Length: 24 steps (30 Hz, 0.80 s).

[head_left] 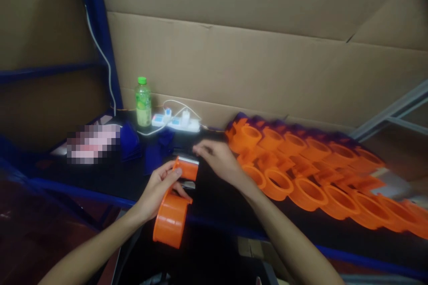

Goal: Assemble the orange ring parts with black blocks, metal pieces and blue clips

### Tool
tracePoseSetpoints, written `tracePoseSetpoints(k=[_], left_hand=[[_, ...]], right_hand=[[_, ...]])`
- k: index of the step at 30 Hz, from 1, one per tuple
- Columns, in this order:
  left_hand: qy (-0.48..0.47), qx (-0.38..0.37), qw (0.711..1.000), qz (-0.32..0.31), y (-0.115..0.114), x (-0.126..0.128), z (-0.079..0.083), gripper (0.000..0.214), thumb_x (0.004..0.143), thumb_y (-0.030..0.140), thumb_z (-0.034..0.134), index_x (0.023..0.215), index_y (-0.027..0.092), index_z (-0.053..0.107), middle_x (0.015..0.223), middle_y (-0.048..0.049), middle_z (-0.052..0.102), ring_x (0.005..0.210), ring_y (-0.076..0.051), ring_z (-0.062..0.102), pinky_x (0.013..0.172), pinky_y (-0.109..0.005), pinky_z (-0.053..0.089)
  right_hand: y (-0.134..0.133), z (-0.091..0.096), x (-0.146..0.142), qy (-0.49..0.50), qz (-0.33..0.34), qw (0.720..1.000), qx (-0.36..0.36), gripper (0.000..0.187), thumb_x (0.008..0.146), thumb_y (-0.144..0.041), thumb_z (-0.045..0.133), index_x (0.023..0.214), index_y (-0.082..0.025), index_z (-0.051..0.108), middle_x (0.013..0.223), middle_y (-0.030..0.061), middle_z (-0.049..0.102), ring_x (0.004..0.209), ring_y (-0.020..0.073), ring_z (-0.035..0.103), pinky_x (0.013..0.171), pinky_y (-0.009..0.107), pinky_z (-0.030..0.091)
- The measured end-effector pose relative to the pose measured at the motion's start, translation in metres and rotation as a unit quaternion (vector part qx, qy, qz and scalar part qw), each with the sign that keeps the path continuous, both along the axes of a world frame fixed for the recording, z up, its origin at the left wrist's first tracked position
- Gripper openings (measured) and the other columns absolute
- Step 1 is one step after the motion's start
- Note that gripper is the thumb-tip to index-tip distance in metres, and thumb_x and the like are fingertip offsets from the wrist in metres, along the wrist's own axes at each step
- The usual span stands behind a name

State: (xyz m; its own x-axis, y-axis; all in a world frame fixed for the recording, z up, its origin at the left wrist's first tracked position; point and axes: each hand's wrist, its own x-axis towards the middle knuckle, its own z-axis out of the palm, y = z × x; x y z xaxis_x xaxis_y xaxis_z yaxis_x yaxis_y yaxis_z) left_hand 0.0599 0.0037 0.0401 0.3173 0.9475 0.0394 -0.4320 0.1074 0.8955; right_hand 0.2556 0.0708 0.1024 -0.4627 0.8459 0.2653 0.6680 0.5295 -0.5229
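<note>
My left hand [157, 191] is wrapped around an orange tape dispenser [170, 222], which hangs tilted over the table's front edge. A pale metallic strip, probably the blade [187, 160], runs along its upper end. Just right of that end, my right hand [217, 158] is raised with thumb and fingers pinched together. Whatever sits in that pinch, if anything, is too small to make out. Dark blue flat pieces [154, 158] lie on the black tabletop beyond my left hand. Shiny metal shows behind the dispenser, partly hidden by it.
Several more orange dispensers [307, 193] stand in rows on the right of the black table [214, 205]. At the back are a green-capped bottle [143, 104] and a white power strip [190, 124] with cables. Cardboard [234, 62] walls the rear; a blue post [100, 31] rises at left.
</note>
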Motion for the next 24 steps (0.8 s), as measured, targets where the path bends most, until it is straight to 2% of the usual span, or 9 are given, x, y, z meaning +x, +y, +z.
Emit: tracePoseSetpoints(k=[2, 3, 6, 9, 11, 13, 16, 20, 24], left_hand=[[-0.029, -0.036, 0.999, 0.026, 0.002, -0.001, -0.001, 0.044, 0.088, 0.045, 0.067, 0.118, 0.015, 0.059, 0.059, -0.0046, 0.070, 0.055, -0.025, 0.072, 0.053, -0.030, 0.057], [-0.040, -0.052, 0.997, 0.033, 0.004, -0.002, -0.002, 0.043, 0.087, 0.046, 0.068, 0.117, 0.015, 0.058, 0.058, -0.0038, 0.069, 0.055, -0.026, 0.072, 0.053, -0.032, 0.057], [-0.057, -0.074, 0.995, 0.035, 0.005, -0.005, -0.004, 0.041, 0.087, 0.046, 0.067, 0.114, 0.017, 0.057, 0.056, -0.0028, 0.067, 0.058, -0.028, 0.073, 0.049, -0.031, 0.056], [-0.060, -0.075, 0.995, 0.034, 0.004, -0.005, -0.003, 0.041, 0.087, 0.046, 0.067, 0.114, 0.019, 0.054, 0.057, -0.0025, 0.068, 0.059, -0.029, 0.073, 0.050, -0.032, 0.056], [-0.059, -0.071, 0.995, 0.035, 0.002, -0.004, -0.001, 0.041, 0.087, 0.046, 0.066, 0.115, 0.019, 0.052, 0.058, -0.0026, 0.069, 0.058, -0.028, 0.073, 0.052, -0.034, 0.057], [-0.058, -0.064, 0.996, 0.032, 0.001, -0.002, 0.000, 0.041, 0.088, 0.046, 0.065, 0.115, 0.018, 0.052, 0.059, -0.0027, 0.069, 0.056, -0.026, 0.072, 0.054, -0.035, 0.058], [-0.061, -0.050, 0.997, 0.025, 0.002, 0.000, 0.000, 0.039, 0.089, 0.043, 0.066, 0.116, 0.018, 0.052, 0.067, -0.0041, 0.072, 0.057, -0.025, 0.072, 0.056, -0.035, 0.059], [-0.055, -0.018, 0.998, -0.006, 0.003, 0.002, -0.004, 0.038, 0.089, 0.041, 0.067, 0.115, 0.019, 0.052, 0.073, -0.0056, 0.075, 0.056, -0.024, 0.073, 0.057, -0.036, 0.060], [-0.025, 0.018, 0.999, -0.035, 0.003, 0.002, -0.007, 0.042, 0.092, 0.043, 0.063, 0.122, 0.017, 0.050, 0.067, -0.0075, 0.075, 0.058, -0.026, 0.074, 0.054, -0.031, 0.057]], right_hand=[[0.007, -0.011, 0.010, -0.076, -0.026, 0.995, 0.066, 0.017, 0.097, -0.030, 0.058, 0.099, -0.018, 0.070, 0.097, 0.0056, 0.070, 0.091, 0.0166, 0.062, 0.080, 0.028, 0.047], [0.009, -0.017, 0.014, -0.100, -0.023, 0.992, 0.075, 0.012, 0.093, -0.026, 0.063, 0.100, -0.019, 0.070, 0.099, 0.0058, 0.069, 0.093, 0.0175, 0.061, 0.081, 0.029, 0.046], [0.010, -0.032, 0.024, -0.118, -0.013, 0.990, 0.069, 0.016, 0.085, -0.018, 0.071, 0.102, -0.018, 0.071, 0.102, 0.0070, 0.068, 0.094, 0.0190, 0.060, 0.080, 0.030, 0.047], [0.007, -0.036, 0.030, -0.119, -0.019, 0.990, 0.070, 0.017, 0.087, -0.019, 0.069, 0.104, -0.018, 0.071, 0.104, 0.0079, 0.068, 0.094, 0.0190, 0.061, 0.080, 0.031, 0.048], [0.002, -0.031, 0.032, -0.091, -0.024, 0.993, 0.071, 0.018, 0.092, -0.023, 0.065, 0.109, -0.019, 0.071, 0.103, 0.0072, 0.068, 0.090, 0.0172, 0.061, 0.077, 0.029, 0.049], [-0.005, -0.020, 0.032, -0.016, -0.020, 0.997, 0.070, 0.023, 0.096, -0.028, 0.060, 0.115, -0.021, 0.070, 0.106, 0.0068, 0.068, 0.088, 0.0156, 0.062, 0.073, 0.027, 0.050], [-0.021, 0.001, 0.026, 0.081, 0.028, 0.994, 0.072, 0.027, 0.098, -0.031, 0.057, 0.121, -0.024, 0.069, 0.113, 0.0065, 0.066, 0.094, 0.0158, 0.062, 0.076, 0.028, 0.052], [-0.043, 0.017, 0.010, 0.021, 0.073, 0.991, 0.107, 0.029, 0.099, -0.028, 0.054, 0.125, -0.027, 0.068, 0.110, 0.0074, 0.063, 0.104, 0.0193, 0.059, 0.086, 0.033, 0.053], [-0.054, 0.013, -0.002, -0.053, 0.077, 0.982, 0.162, 0.032, 0.100, -0.026, 0.052, 0.129, -0.026, 0.065, 0.108, 0.0088, 0.062, 0.101, 0.0205, 0.058, 0.080, 0.034, 0.054]])
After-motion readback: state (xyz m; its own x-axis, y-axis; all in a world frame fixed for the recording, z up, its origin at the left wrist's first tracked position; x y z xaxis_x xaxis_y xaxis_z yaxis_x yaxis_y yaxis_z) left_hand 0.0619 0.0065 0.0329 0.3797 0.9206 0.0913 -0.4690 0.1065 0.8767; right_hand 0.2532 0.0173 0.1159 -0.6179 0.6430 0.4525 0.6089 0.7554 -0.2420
